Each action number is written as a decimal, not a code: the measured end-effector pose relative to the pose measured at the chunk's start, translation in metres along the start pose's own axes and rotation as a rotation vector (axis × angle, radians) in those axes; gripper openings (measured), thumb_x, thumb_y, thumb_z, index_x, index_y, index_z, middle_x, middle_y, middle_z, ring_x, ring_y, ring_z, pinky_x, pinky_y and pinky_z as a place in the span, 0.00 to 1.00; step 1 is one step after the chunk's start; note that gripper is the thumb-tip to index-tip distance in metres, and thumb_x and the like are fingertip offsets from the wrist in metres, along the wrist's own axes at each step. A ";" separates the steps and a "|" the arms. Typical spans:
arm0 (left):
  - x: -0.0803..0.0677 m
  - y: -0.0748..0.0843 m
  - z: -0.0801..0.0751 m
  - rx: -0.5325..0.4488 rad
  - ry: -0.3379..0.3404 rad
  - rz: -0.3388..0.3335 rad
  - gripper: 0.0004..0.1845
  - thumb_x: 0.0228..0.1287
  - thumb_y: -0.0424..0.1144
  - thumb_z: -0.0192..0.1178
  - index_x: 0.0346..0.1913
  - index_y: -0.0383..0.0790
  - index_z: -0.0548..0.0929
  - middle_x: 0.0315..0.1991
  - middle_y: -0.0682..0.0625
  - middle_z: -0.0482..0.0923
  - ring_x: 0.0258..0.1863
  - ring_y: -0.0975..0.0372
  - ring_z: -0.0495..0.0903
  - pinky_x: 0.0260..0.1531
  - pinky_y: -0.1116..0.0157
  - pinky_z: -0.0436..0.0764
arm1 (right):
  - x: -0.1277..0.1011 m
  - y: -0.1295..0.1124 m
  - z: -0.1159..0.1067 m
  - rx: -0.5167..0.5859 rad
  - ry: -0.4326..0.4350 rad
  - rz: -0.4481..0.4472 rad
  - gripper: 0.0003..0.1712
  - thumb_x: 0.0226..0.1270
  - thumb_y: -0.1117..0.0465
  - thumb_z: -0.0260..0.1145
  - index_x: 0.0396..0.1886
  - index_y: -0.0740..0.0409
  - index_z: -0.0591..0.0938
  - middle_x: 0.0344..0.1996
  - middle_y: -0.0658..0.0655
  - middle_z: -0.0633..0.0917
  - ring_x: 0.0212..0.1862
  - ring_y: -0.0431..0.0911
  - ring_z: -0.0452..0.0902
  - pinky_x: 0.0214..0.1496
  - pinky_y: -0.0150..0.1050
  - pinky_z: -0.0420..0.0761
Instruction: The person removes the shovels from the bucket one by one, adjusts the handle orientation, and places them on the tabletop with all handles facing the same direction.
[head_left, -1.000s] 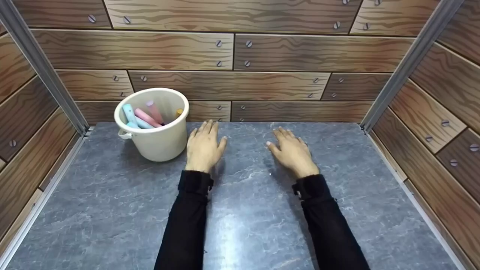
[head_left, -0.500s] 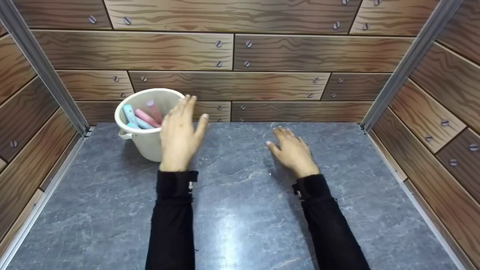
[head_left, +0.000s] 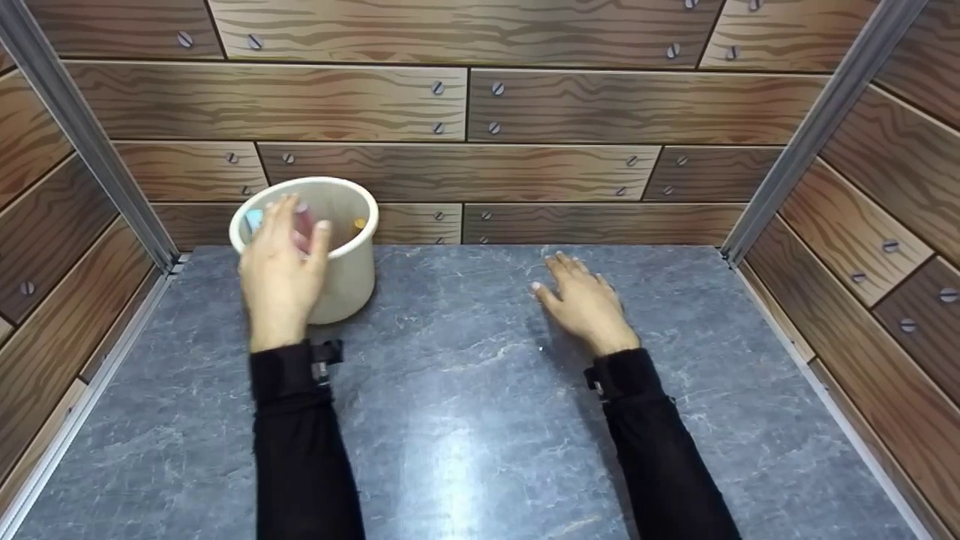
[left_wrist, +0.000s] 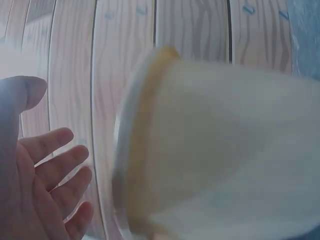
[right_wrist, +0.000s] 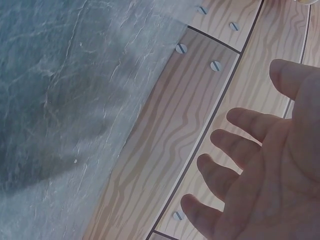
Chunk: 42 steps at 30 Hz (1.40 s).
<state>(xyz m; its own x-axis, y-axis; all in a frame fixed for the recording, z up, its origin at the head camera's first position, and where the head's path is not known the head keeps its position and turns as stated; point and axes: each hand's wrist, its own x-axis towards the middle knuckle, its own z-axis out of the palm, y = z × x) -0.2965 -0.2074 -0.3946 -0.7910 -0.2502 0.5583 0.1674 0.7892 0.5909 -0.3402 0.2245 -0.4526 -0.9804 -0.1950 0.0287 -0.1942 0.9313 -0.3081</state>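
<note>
At the back left of the grey tabletop (head_left: 480, 420), the left hand (head_left: 281, 274) hovers open-fingered at the cream bucket (head_left: 345, 277) (chalk sticks (head_left: 304, 219) all inside), gripping nothing; right hand (head_left: 585, 304) lies flat, empty.

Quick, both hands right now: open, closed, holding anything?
Left hand: open, fingers straight, at the near rim of the cream bucket, holding nothing.
Right hand: open, flat on the grey tabletop, holding nothing.

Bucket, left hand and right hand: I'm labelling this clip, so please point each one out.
bucket (head_left: 352, 274), head view, bare side wall below the rim.
left hand (head_left: 279, 262), head view, back of the hand.
right hand (head_left: 585, 304), head view, back of the hand.
</note>
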 end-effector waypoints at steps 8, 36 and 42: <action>0.004 -0.051 -0.025 -0.014 -0.037 -0.152 0.38 0.91 0.53 0.57 0.93 0.40 0.68 0.94 0.40 0.67 0.91 0.36 0.69 0.90 0.27 0.65 | -0.001 -0.002 0.001 -0.009 0.004 -0.012 0.45 0.96 0.36 0.53 0.98 0.53 0.60 0.97 0.64 0.58 0.98 0.67 0.52 0.99 0.77 0.49; 0.009 -0.102 -0.028 -0.269 -0.347 -0.372 0.49 0.91 0.61 0.46 1.00 0.49 0.38 0.98 0.36 0.49 0.97 0.34 0.52 0.98 0.32 0.53 | -0.001 -0.004 -0.002 0.020 -0.033 -0.041 0.45 0.96 0.36 0.53 0.99 0.54 0.58 0.99 0.62 0.53 0.99 0.67 0.48 0.98 0.78 0.48; 0.010 -0.103 -0.031 -0.244 -0.332 -0.367 0.45 0.90 0.58 0.46 1.00 0.50 0.45 0.96 0.34 0.57 0.95 0.32 0.59 0.95 0.29 0.59 | -0.002 -0.006 -0.004 0.020 -0.014 -0.093 0.45 0.96 0.39 0.56 0.98 0.56 0.59 0.98 0.63 0.56 0.98 0.67 0.51 0.99 0.75 0.52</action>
<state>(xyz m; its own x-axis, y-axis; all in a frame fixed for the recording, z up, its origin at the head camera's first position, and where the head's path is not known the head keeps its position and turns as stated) -0.3039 -0.3082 -0.4316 -0.9598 -0.2625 0.0998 -0.0537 0.5204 0.8522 -0.3373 0.2202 -0.4469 -0.9576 -0.2845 0.0445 -0.2833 0.9029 -0.3232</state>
